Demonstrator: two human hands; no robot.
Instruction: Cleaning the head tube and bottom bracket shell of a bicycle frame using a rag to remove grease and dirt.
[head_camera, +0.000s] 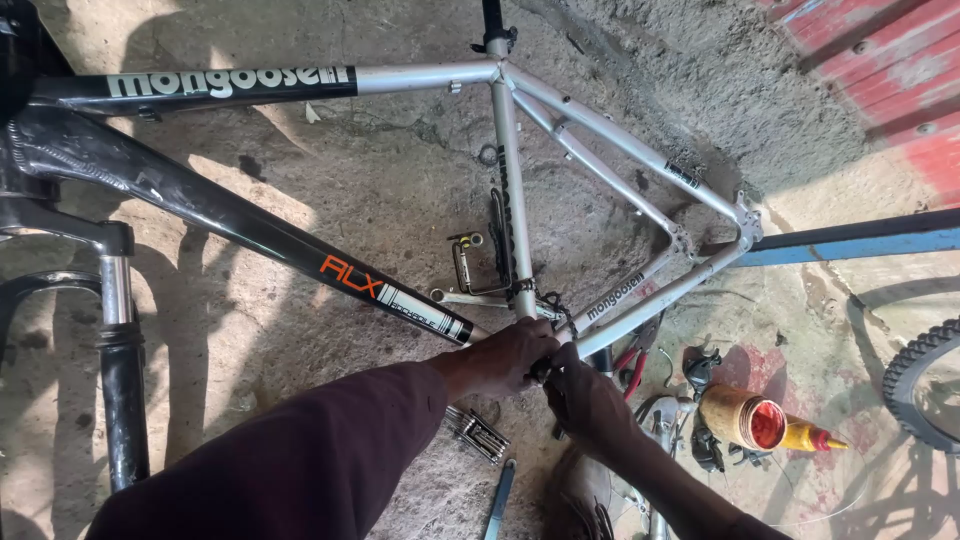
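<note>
Both hands, left hand (500, 358) and right hand (583, 395), clamp around the bicycle frame (510, 180) junction at lower centre; rigid, probably light metal, best gripped by its tubes.

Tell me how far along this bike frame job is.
Done: the bike frame is stripped, with no rear wheel, chain or cranks on it. In hand: the left hand and right hand both work at the bottom bracket, tool hidden. Left: loose parts, a pedal and a tyre lie on the ground, unfitted.
</note>
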